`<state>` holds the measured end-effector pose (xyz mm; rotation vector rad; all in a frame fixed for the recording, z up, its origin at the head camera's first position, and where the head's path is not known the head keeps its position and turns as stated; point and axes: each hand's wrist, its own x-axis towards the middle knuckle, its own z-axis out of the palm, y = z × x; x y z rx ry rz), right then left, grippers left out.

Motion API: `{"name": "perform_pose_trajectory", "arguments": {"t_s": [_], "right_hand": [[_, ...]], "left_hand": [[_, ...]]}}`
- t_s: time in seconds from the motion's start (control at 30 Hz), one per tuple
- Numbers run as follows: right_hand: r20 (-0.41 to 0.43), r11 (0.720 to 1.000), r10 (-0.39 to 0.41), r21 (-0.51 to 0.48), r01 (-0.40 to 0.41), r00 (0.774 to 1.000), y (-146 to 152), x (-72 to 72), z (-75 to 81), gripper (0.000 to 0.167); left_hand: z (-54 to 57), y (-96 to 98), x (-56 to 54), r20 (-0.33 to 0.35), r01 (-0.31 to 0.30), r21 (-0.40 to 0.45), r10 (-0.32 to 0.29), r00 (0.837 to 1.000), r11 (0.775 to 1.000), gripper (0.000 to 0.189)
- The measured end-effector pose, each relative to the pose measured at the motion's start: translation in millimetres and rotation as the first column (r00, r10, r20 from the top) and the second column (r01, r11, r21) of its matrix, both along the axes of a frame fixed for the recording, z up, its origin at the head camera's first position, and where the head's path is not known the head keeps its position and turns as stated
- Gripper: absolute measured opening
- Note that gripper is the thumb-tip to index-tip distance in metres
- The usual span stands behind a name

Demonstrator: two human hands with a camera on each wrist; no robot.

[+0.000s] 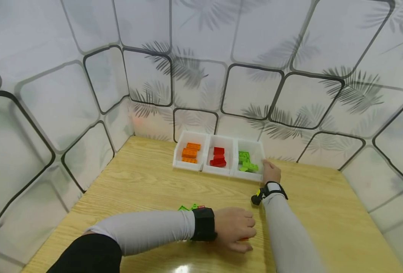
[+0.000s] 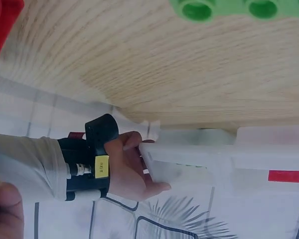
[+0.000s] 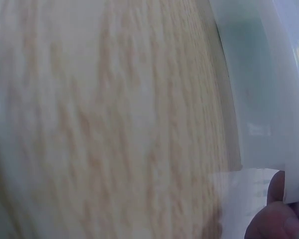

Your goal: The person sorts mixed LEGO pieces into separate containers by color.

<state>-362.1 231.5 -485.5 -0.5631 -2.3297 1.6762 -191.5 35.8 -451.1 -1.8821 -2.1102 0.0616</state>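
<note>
My left hand [image 1: 233, 229] is low over the table, palm down. Between its thumb and fingers an orange block [image 1: 244, 239] shows, mostly covered; a sliver of the block also appears beside the fingertip [image 2: 7, 196] in the left wrist view. Farther out, my right hand [image 1: 271, 172] grips the right wall of a white bin [image 1: 260, 148] that has green toy bricks [image 1: 250, 166] in it. In the right wrist view, the thumb [image 3: 276, 224] and a finger pinch the bin's corner. Green bricks [image 1: 183, 208] lie behind my left forearm, partly hidden.
Left of the green bricks' bin, two more white bins stand in a row, one with red bricks [image 1: 218, 157], one with orange bricks [image 1: 189, 152]. Close to the left wrist camera are a red piece [image 2: 0, 30] and a green studded brick [image 2: 229, 7]. Patterned curtain [image 1: 201, 83] surrounds the wooden table [image 1: 147, 178].
</note>
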Motion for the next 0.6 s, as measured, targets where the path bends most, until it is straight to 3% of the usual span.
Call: {"name": "perform_pose_trajectory", "arguments": {"t_s": [0.17, 0.33, 0.43, 0.53, 0.6], "right_hand": [[-0.007, 1.000, -0.002, -0.006, 0.002, 1.000, -1.9, 2.9, 0.8, 0.049], [0.006, 1.000, 0.015, -0.014, -0.014, 1.000, -3.3, 6.8, 3.2, 0.050], [0.008, 1.000, 0.011, -0.011, -0.011, 1.000, -3.2, 7.0, 5.6, 0.049], [0.006, 1.000, 0.002, -0.002, -0.002, 1.000, -2.6, 5.3, 6.0, 0.049], [0.012, 1.000, 0.000, -0.003, 0.000, 1.000, -2.5, 4.0, 5.1, 0.049]], "left_hand": [[5.3, -10.4, -6.8, 0.033, -0.056, 0.026, 0.055, 0.998, 0.998, 0.035], [11.1, -30.5, -28.0, 0.059, -0.194, 0.072, 0.190, 0.980, 0.978, 0.040], [14.3, -45.6, -48.5, 0.099, -0.291, 0.063, 0.285, 0.954, 0.955, 0.041], [15.4, -63.5, -71.3, 0.106, -0.393, 0.065, 0.385, 0.917, 0.917, 0.041], [15.1, -77.3, -86.0, 0.097, -0.466, 0.081, 0.458, 0.884, 0.881, 0.040]]}}
